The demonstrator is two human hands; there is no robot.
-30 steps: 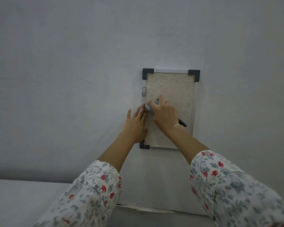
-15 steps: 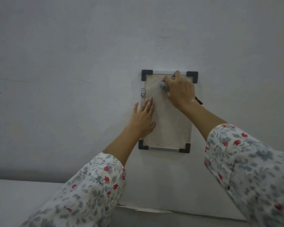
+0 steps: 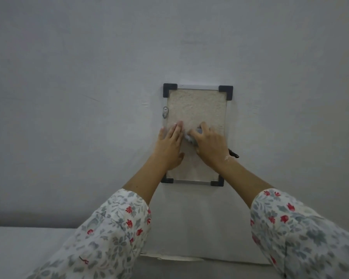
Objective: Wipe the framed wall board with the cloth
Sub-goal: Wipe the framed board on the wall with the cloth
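A small framed board (image 3: 197, 105) hangs on the pale wall, with a beige textured face, a thin metal frame and black corner caps. My right hand (image 3: 209, 144) grips a small grey cloth (image 3: 191, 137) and holds it against the middle of the board. Only a bit of the cloth shows beside the fingers. My left hand (image 3: 169, 146) lies flat with straight fingers on the board's left edge, partly on the wall.
A metal hanging clip (image 3: 165, 113) sits on the frame's left side. The grey wall (image 3: 89, 97) surrounds the board. A white surface (image 3: 18, 248) runs along the bottom left. A dark band (image 3: 233, 154) circles my right wrist.
My right hand with the cloth went up to the board's top edge and has come back down to its middle. My left hand shifted slightly up along the left edge.
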